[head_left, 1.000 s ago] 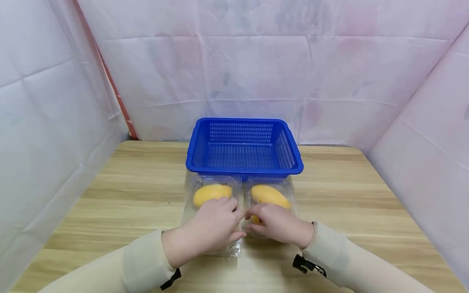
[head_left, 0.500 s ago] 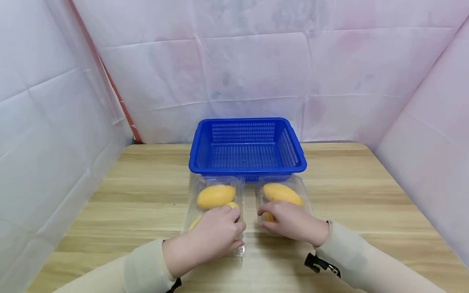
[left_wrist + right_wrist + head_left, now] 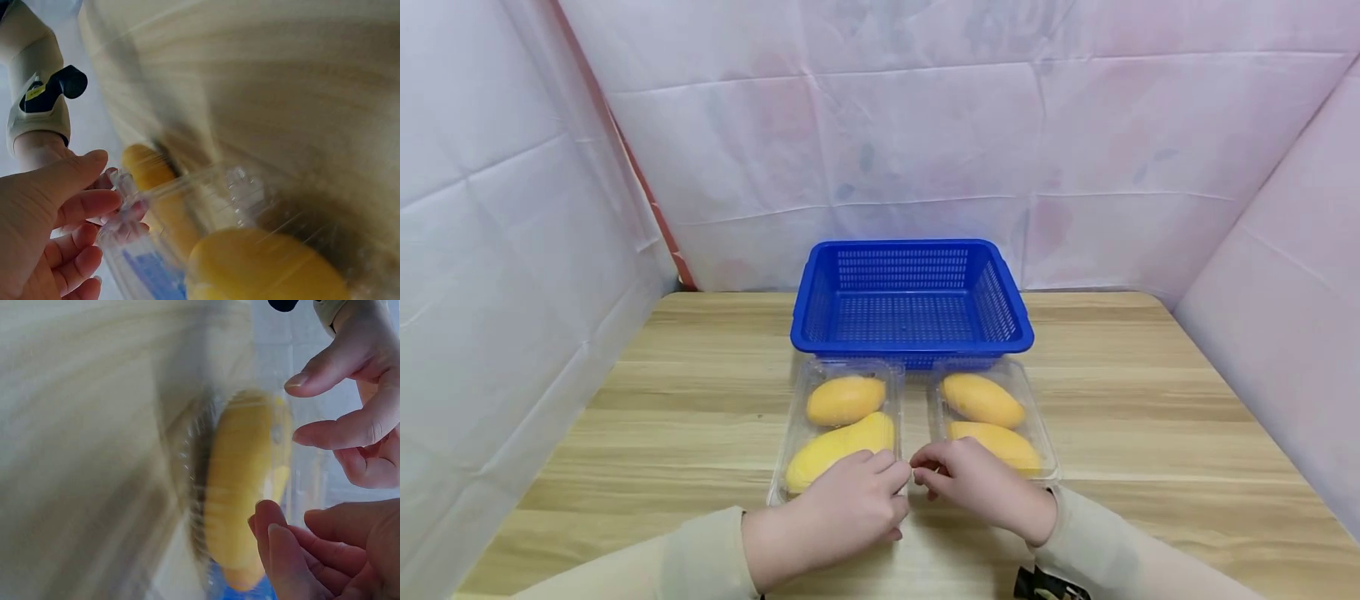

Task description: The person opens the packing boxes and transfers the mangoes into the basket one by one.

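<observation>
1. Nearest, the left hand (image 3: 853, 500) is at the left box's (image 3: 799, 433) near right corner, fingers loosely bent, thumb apart, pinching nothing visible; whether it touches is unclear.
2. The right hand (image 3: 977, 483) reaches between the boxes, fingers slack and holding nothing.
3. Both boxes, left and right (image 3: 1013, 383), seem filled: two mangoes (image 3: 842, 446) each. Clear plastic appears to cover them; the lids' fastening cannot be judged, so closing may remain.
4. Farthest, the basket (image 3: 913, 346) shows no mangoes inside.
</observation>
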The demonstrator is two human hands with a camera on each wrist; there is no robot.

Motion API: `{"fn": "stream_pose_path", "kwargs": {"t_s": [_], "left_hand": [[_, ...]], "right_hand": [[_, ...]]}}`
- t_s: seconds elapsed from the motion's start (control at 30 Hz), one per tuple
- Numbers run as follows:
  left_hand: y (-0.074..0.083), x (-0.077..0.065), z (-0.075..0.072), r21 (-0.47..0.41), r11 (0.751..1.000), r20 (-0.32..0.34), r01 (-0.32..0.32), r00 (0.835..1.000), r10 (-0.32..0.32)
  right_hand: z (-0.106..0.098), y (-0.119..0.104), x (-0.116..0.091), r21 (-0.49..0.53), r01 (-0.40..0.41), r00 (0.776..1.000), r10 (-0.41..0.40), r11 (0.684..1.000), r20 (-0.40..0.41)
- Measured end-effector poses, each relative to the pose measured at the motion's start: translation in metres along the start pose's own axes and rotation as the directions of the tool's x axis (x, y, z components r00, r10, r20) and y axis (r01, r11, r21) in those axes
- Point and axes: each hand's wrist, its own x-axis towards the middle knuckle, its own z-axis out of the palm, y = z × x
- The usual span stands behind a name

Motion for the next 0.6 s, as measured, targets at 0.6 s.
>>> {"fn": "stream_pose_path", "kwargs": {"t_s": [0.6], "left_hand": [[0.007, -0.005, 0.013, 0.064, 0.998, -0.066, -0.005, 0.998, 0.009]], "right_hand": [[0.023, 0.008, -0.006, 0.379, -0.147, 0.989, 0.13, 0.913, 0.069]]}}
